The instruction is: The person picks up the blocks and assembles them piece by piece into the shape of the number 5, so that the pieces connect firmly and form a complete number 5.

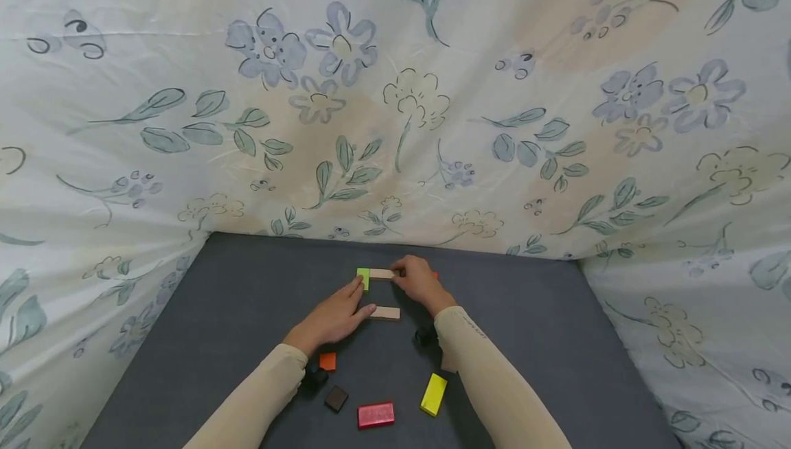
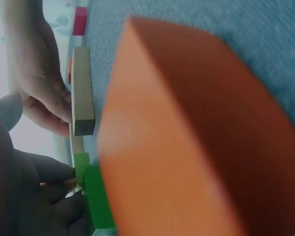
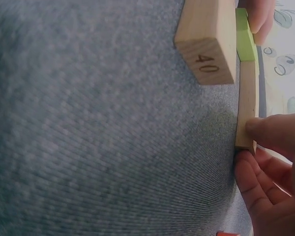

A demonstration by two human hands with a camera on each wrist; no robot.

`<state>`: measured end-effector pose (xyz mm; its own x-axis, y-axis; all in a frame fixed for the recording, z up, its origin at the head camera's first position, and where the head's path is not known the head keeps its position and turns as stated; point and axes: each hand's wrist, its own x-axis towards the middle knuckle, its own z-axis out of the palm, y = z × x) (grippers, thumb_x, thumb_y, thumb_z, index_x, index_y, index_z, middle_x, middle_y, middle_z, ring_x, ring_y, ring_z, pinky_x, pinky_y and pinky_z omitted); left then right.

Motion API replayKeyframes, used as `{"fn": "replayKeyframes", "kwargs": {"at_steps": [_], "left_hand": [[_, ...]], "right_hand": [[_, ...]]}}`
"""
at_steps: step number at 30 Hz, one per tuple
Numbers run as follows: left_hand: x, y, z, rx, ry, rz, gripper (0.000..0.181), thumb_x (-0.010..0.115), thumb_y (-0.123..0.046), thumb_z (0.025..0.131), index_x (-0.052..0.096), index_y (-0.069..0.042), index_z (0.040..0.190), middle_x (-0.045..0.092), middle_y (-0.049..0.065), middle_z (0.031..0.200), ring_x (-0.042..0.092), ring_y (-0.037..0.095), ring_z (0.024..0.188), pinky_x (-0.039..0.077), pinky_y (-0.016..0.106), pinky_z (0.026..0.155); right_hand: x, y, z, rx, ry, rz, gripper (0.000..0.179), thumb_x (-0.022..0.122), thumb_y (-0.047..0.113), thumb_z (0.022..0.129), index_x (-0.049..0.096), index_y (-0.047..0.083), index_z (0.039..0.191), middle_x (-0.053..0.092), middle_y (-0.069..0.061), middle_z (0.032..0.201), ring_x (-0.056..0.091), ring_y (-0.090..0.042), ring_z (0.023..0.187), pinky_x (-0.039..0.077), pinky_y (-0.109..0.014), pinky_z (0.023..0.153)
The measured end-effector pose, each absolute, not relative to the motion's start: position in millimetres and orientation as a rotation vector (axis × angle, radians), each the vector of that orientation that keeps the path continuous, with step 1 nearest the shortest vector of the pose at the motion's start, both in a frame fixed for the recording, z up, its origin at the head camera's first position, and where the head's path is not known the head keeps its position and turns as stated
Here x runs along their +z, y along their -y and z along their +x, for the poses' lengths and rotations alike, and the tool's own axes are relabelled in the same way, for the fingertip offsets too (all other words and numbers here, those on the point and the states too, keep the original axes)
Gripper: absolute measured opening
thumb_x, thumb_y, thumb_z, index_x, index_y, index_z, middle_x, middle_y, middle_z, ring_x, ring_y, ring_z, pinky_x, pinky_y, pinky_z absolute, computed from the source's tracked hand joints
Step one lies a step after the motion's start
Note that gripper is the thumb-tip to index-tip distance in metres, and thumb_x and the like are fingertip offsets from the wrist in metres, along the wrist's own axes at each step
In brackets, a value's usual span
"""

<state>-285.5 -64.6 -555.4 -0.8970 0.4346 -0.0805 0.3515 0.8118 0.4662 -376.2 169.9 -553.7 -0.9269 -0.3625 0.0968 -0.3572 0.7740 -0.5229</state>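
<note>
Head, hands (image 1: 330, 315) (image 1: 421, 283) on blocks (image 1: 380, 274), mat edge (image 1: 296, 244) beyond

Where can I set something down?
Bare table right of the right sleeve and left of the left sleeve, out to the flowery cloth. Crowded: by the left hand and right hand, with the green block and wooden block; between the sleeves, with the red block and yellow block.

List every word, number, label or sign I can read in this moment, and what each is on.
"40": on the end of the nearer wooden block, seen sideways in the right wrist view.
Too small to read: the dark marking on the right sleeve, in the head view.
I can make out no other text.
</note>
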Motion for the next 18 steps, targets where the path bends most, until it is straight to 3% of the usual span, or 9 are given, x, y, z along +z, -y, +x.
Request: {"fn": "replayKeyframes", "kwargs": {"at_steps": [18], "left_hand": [[-556.6, 77.6, -297.7, 0.725, -2.754, 0.664, 0.075, 0.042, -0.054, 0.116, 0.033, -0.002, 0.170, 0.020, 0.012, 0.179, 0.034, 0.036, 0.158, 0.032, 0.057, 0.124]], "right_hand": [[-555.9, -170.4, -374.0, -0.866, -2.967, -0.581, 0.024, 0.078, 0.009, 0.101, 0.082, 0.007, 0.125, 0.073, -0.006, 0.110, 0.066, -0.019, 0.093, 0.057, -0.040, 0.082]]}}
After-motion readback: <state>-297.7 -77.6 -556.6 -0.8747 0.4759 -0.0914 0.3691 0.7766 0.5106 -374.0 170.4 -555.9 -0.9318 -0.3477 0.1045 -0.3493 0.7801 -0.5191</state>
